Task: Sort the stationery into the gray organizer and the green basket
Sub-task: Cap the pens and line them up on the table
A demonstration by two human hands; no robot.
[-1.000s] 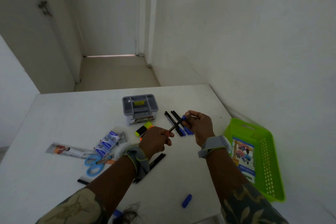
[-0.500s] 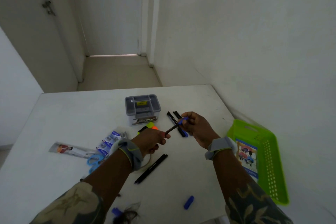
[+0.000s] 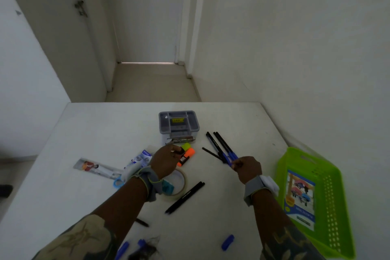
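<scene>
At table centre, the right hand (image 3: 245, 167) pinches the blue-capped end of a black pen (image 3: 219, 147), fingers curled round it, at the near end of a cluster of what look like four pens fanning toward 11 o'clock. Pens are light, stiff and smooth (likely to roll), so mid-barrel is probably the safest hold. At 9 o'clock from it, the left hand (image 3: 166, 161) curls over two highlighters (image 3: 186, 154), one yellow, one orange; whether it grips anything I cannot tell. At 12 o'clock stands one gray organizer (image 3: 179, 125); at 3 o'clock, one green basket (image 3: 329, 192) holding a booklet. Two black pens (image 3: 185, 197) lie at 6 o'clock beside a tape roll (image 3: 179, 183), one loose blue cap (image 3: 228, 242) nearer.
</scene>
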